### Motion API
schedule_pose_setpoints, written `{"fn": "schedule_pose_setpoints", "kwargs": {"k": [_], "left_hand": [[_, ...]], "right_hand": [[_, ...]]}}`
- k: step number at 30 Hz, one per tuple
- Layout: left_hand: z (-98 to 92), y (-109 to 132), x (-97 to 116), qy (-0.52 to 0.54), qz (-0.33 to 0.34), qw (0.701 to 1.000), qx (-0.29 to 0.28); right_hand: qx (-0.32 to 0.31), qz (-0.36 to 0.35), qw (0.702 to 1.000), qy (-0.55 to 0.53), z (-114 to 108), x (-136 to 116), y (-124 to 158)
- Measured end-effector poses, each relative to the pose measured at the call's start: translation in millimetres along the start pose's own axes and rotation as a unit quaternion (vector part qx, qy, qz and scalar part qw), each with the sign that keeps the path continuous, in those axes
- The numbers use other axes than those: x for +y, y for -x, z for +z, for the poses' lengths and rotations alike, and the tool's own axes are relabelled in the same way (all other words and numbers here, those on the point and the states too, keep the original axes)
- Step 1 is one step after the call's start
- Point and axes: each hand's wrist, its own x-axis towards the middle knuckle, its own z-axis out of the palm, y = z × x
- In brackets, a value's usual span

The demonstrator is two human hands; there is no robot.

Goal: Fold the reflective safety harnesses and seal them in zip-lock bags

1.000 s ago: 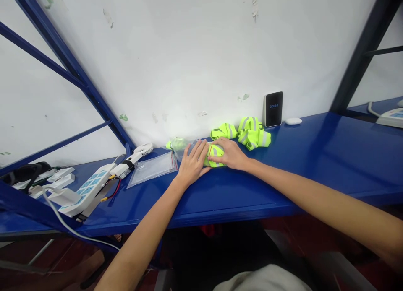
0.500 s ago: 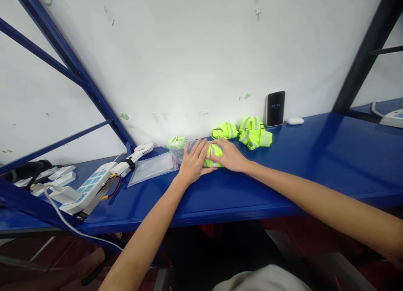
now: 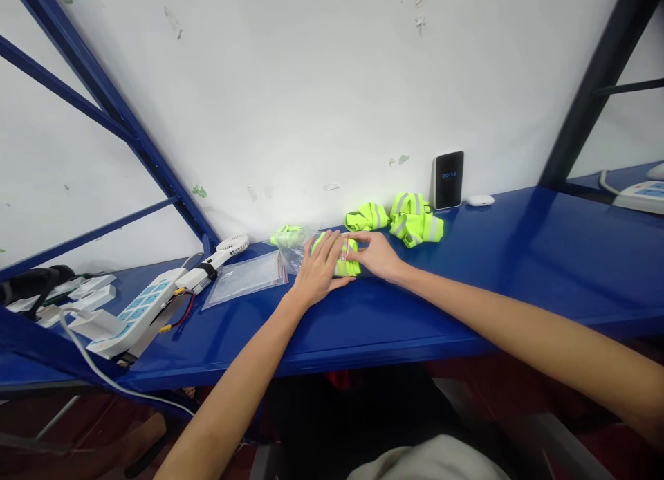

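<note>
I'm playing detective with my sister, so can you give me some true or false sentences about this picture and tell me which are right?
1. The left hand rests on a clear bag with yellow-green cloth at it. True.
2. The right hand is flat against the wall. False: its fingers are at the right end of that cloth.
3. The dark screen shows 20:14. True.
4. The little fan is black. False: it is white.
5. The power strip is further left than the flat clear bags. True.
6. The tabletop is red. False: it is blue.
</note>
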Motion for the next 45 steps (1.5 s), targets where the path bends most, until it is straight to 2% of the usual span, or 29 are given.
{"fn": "schedule_pose_setpoints", "kwargs": {"k": [2, 4, 7, 10, 15, 21, 24, 27, 29, 33, 36, 39, 41, 45], "left_hand": [[0.1, -2, 3, 0.003, 0.001, 1.0, 0.006], [0.3, -3, 5, 0.005, -0.004, 1.0, 0.021], [0.1, -3, 4, 0.007, -0.017, 0.999, 0.051], [-0.7, -3, 1, 0.014, -0.013, 0.999, 0.049], [0.6, -5, 2, 0.02, 0.0, 0.999, 0.028], [-3.9, -8, 13, 0.068, 0.002, 0.997, 0.041], [-11.9, -7, 8, 0.116, -0.057, 0.987, 0.091], [-15.8, 0, -11, 0.114, -0.182, 0.957, 0.196], [-13.5, 8, -28, 0.108, -0.244, 0.935, 0.235], [-0.7, 21, -50, 0.151, -0.295, 0.921, 0.203], [8.3, 23, -51, 0.222, -0.311, 0.912, 0.151], [11.3, 21, -46, 0.278, -0.319, 0.9, 0.101], [10.5, 19, -44, 0.299, -0.33, 0.891, 0.09], [9.2, 19, -44, 0.308, -0.34, 0.883, 0.098]], "right_hand": [[0.009, -0.011, 1.0, -0.023, 6, -2, 4], [-0.011, -0.028, 0.998, -0.05, 9, -6, 7], [-0.091, -0.048, 0.991, -0.085, 9, -12, 10], [-0.148, -0.06, 0.983, -0.085, 6, -12, 8], [-0.135, -0.079, 0.984, -0.083, 3, -3, 3], [-0.101, -0.066, 0.992, -0.024, -1, 2, 1], [-0.076, -0.059, 0.995, -0.016, -2, 4, 0], [-0.067, -0.047, 0.995, -0.051, 0, 3, -1], [-0.059, -0.032, 0.995, -0.07, 0, 2, -2], [-0.047, -0.006, 0.996, -0.071, -5, 4, -4], [-0.034, -0.021, 0.999, -0.004, -11, 10, -6], [0.014, -0.04, 0.996, 0.084, -13, 15, -6], [0.031, -0.041, 0.993, 0.102, -12, 16, -5], [0.012, -0.026, 0.998, 0.06, -8, 15, -3]]}}
